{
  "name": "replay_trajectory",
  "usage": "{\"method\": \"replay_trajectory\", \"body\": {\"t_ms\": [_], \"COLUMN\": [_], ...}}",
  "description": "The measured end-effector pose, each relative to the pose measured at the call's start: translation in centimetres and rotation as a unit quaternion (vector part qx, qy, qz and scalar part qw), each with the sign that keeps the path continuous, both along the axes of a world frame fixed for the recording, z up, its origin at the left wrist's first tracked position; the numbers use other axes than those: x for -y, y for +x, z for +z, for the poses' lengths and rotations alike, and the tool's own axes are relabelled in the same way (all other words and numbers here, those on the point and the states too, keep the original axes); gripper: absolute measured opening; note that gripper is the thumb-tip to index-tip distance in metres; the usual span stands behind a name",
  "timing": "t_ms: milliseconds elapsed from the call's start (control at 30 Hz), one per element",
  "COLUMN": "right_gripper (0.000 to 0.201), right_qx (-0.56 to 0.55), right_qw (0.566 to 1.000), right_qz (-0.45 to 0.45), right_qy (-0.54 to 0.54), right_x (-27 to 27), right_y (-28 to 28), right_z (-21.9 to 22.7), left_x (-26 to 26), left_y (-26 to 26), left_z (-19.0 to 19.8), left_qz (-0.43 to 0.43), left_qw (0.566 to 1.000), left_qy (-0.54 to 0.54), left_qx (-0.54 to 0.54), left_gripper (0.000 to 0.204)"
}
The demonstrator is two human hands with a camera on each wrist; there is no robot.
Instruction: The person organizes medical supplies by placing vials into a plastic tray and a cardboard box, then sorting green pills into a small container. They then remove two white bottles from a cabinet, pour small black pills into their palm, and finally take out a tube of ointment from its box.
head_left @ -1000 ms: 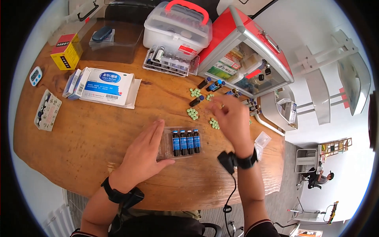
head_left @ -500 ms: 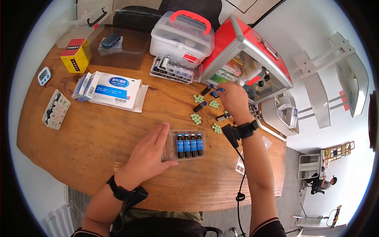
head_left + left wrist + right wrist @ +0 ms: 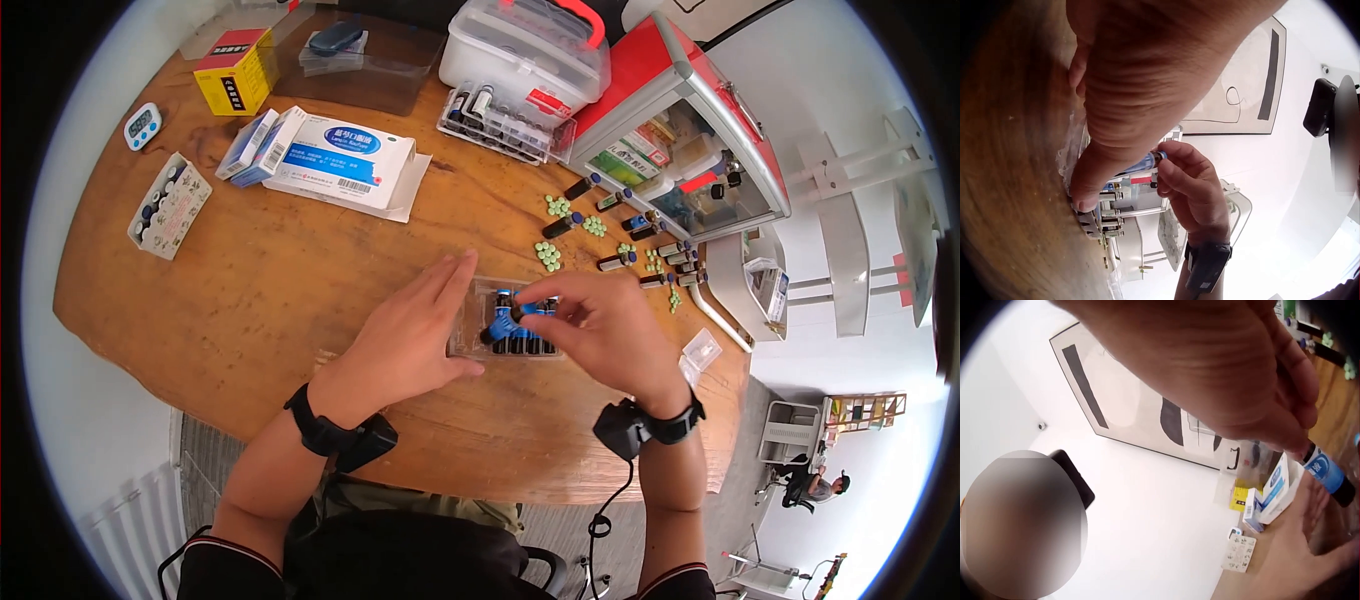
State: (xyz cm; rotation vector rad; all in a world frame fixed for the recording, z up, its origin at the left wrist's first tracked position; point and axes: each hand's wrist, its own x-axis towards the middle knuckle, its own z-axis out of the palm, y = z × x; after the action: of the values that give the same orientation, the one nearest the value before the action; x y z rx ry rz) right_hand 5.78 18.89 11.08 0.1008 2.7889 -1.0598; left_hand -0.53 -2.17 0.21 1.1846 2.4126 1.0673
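My right hand [image 3: 610, 325] pinches a small dark bottle with a blue label [image 3: 502, 328] near its cap, tilted over the clear plastic tray [image 3: 466, 338]. Below it several similar bottles [image 3: 533, 346] stand side by side in the tray, partly hidden by the fingers. The left hand [image 3: 405, 335] lies along the tray's left side, its fingers straight and its thumb spread toward the front edge. In the right wrist view the held bottle [image 3: 1329, 474] points its dark base toward the left hand. The left wrist view shows its blue cap end between the right fingertips [image 3: 1163, 159].
Small dark bottles [image 3: 615, 261] and piles of green tablets [image 3: 548, 256] are scattered at the right. Behind them stand a red-and-silver cabinet [image 3: 690, 130] and a lidded white box [image 3: 520, 65]. A white-and-blue carton [image 3: 340, 160], yellow box [image 3: 235, 80], timer [image 3: 143, 127] and floral box [image 3: 170, 215] sit left.
My right hand has come back from the bottles near the cabinet to the tray, bringing a blue-labelled bottle. The left hand stays beside the tray. The head view has shifted.
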Motion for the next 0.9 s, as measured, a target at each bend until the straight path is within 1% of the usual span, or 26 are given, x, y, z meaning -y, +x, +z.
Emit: {"method": "replay_trajectory", "body": {"t_ms": [67, 100, 133, 167, 200, 267, 300, 367, 500, 567, 600, 667, 700, 767, 867, 900], "right_gripper": [0.024, 0.024, 0.025, 0.026, 0.026, 0.027, 0.027, 0.033, 0.029, 0.027, 0.027, 0.023, 0.023, 0.019, 0.018, 0.018], "right_qx": [-0.009, -0.010, 0.021, 0.053, 0.054, 0.013, 0.014, -0.056, -0.021, -0.042, -0.039, -0.086, -0.080, -0.122, -0.112, -0.117], "right_qw": [0.999, 0.999, 0.999, 0.998, 0.998, 0.999, 0.999, 0.997, 0.999, 0.997, 0.997, 0.991, 0.992, 0.982, 0.986, 0.985], "right_qz": [0.047, 0.049, 0.031, 0.012, 0.014, 0.025, 0.025, 0.044, 0.022, 0.031, 0.031, 0.079, 0.079, 0.105, 0.095, 0.073], "right_qy": [-0.005, -0.007, 0.011, 0.029, 0.028, 0.032, 0.031, 0.017, 0.025, 0.062, 0.060, 0.060, 0.055, 0.096, 0.085, 0.106], "right_x": [0.4, 0.6, 0.8, 0.9, 0.9, 0.6, 0.4, 0.6, 0.7, 0.8, 0.9, 1.2, 1.3, 1.7, 1.6, 1.3], "right_y": [-0.2, -0.5, -0.8, -1.0, -1.1, -1.0, -0.9, -0.7, -0.7, -0.5, -0.2, 0.2, 0.3, 0.7, 0.8, 1.1], "right_z": [-1.9, -2.0, -2.2, -2.3, -2.7, -3.8, -4.4, -5.3, -2.8, -2.2, -2.5, -3.9, -5.0, -7.6, -7.5, -7.0], "left_x": [0.0, -0.1, 0.0, 0.0, 0.0, 0.0, 0.0, 0.0, 0.0, 0.0, -0.1, -0.2, -0.1, 0.2, -0.4, -0.2], "left_y": [0.0, 0.0, 0.0, 0.0, 0.0, 0.0, 0.0, -0.1, -0.1, -0.1, -0.1, -0.1, -0.1, 0.1, -0.3, -0.1], "left_z": [0.0, 0.0, 0.0, -0.1, -0.2, -0.4, -0.4, -0.4, -0.4, -0.6, -0.7, -0.7, -0.7, -1.0, -0.8, -0.5], "left_qz": [0.001, -0.004, -0.011, -0.009, -0.008, -0.007, -0.009, -0.009, -0.010, -0.012, -0.012, -0.012, -0.006, -0.004, -0.044, -0.029], "left_qw": [1.000, 1.000, 0.999, 1.000, 1.000, 1.000, 1.000, 1.000, 1.000, 1.000, 1.000, 1.000, 1.000, 1.000, 0.996, 0.999], "left_qy": [-0.001, -0.003, -0.005, -0.007, -0.006, -0.003, 0.002, 0.004, 0.010, 0.014, 0.017, 0.017, 0.021, 0.018, 0.068, 0.044], "left_qx": [0.002, -0.014, -0.030, -0.029, -0.020, -0.008, -0.009, -0.006, -0.019, -0.020, -0.022, -0.018, -0.019, -0.018, -0.033, -0.013], "left_gripper": [0.115, 0.113, 0.111, 0.111, 0.113, 0.115, 0.114, 0.114, 0.112, 0.112, 0.112, 0.111, 0.110, 0.109, 0.108, 0.108]}}
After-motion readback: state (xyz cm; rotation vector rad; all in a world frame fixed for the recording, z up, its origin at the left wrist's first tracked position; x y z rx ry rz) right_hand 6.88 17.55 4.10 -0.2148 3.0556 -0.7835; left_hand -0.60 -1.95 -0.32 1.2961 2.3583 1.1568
